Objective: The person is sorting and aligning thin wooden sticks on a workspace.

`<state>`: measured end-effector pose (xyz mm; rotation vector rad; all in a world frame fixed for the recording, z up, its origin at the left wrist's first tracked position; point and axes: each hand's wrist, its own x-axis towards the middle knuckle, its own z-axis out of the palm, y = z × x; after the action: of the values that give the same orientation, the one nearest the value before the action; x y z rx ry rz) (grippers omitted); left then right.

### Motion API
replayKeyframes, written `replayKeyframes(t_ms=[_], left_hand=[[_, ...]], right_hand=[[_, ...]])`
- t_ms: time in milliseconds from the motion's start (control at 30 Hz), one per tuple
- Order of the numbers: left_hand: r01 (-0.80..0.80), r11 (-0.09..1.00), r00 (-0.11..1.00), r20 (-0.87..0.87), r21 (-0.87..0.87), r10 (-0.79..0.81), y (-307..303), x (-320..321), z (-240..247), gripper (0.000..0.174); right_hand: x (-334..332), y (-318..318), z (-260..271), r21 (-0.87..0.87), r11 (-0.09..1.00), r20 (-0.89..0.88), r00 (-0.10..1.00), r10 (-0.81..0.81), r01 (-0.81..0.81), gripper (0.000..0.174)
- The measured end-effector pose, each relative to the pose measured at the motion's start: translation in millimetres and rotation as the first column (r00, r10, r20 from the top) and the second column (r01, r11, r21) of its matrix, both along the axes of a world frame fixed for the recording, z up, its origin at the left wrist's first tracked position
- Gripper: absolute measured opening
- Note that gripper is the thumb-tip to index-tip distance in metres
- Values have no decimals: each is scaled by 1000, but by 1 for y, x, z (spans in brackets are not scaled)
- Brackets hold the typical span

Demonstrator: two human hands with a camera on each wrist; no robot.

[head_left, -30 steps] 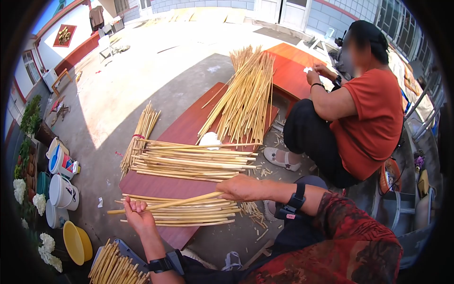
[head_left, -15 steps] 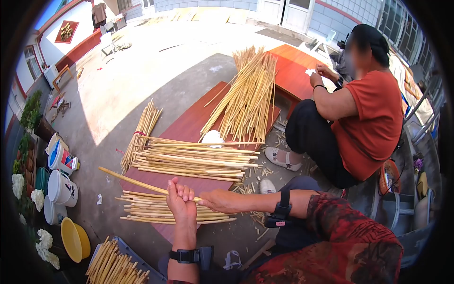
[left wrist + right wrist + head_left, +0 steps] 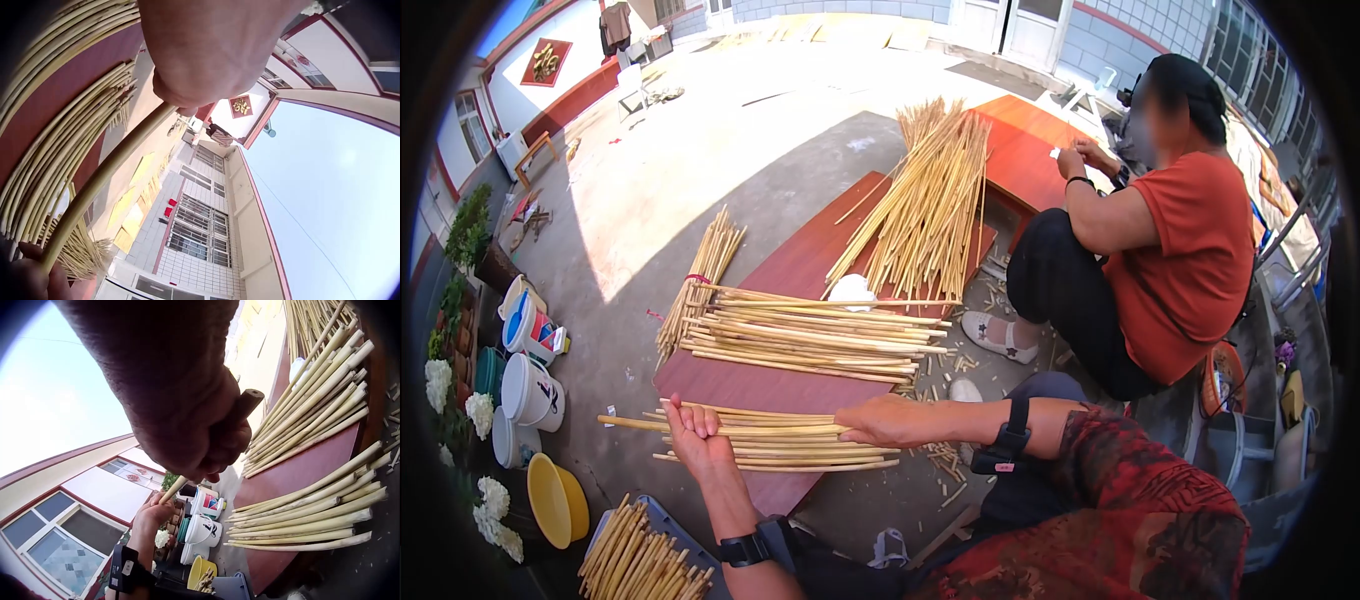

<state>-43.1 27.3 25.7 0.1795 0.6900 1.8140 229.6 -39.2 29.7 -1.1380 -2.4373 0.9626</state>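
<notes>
My left hand point(image 3: 703, 445) and right hand point(image 3: 888, 418) both grip one long straw-coloured stalk point(image 3: 103, 172), held low over the red-brown board point(image 3: 785, 490). The fingers of the left hand curl round it near its left end, which sticks out past the hand. Farther along, the right hand has its fist round the other end; in the right wrist view the cut end point(image 3: 253, 394) pokes out beside the fist. Below the hands lies a small row of stalks point(image 3: 800, 460). A larger row of stalks point(image 3: 820, 335) lies behind it on the board.
A tall heap of stalks point(image 3: 920, 200) leans at the back of the board. A tied bundle point(image 3: 712, 260) lies at its left. Buckets point(image 3: 530, 395), a yellow basin point(image 3: 558, 500) and a tray of short stalks point(image 3: 640, 560) stand left. Another person point(image 3: 1180, 230) sits at right.
My left hand came right, close to the right hand, then slid back left along the stalk. The stalk, tilted half a second ago, now lies nearly level. The right hand stays near the same place.
</notes>
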Motion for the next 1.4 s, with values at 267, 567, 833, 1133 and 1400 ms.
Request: replayKeyframes(t_ms=[267,567,833,1133,1400], left_hand=[[-143,989,989,-21,24,143,-7,-35,6,23],[-105,995,990,98,3,104,-2,-33,-1,22],[45,996,999,16,81,-46,-8,5,-2,20],[250,964,968,-7,89,-250,-21,65,-4,20],[370,928,929,-15,-54,-371,-30,108,-14,19]], right_hand=[[33,1,-8,66,998,107,994,14,-21,19],[25,-1,18,186,978,-66,995,-79,90,21],[4,-7,13,-106,993,-56,997,-51,45,24],[-24,-2,10,-388,922,-240,963,-124,22,32],[-43,9,-1,-401,908,-290,922,-255,125,28]])
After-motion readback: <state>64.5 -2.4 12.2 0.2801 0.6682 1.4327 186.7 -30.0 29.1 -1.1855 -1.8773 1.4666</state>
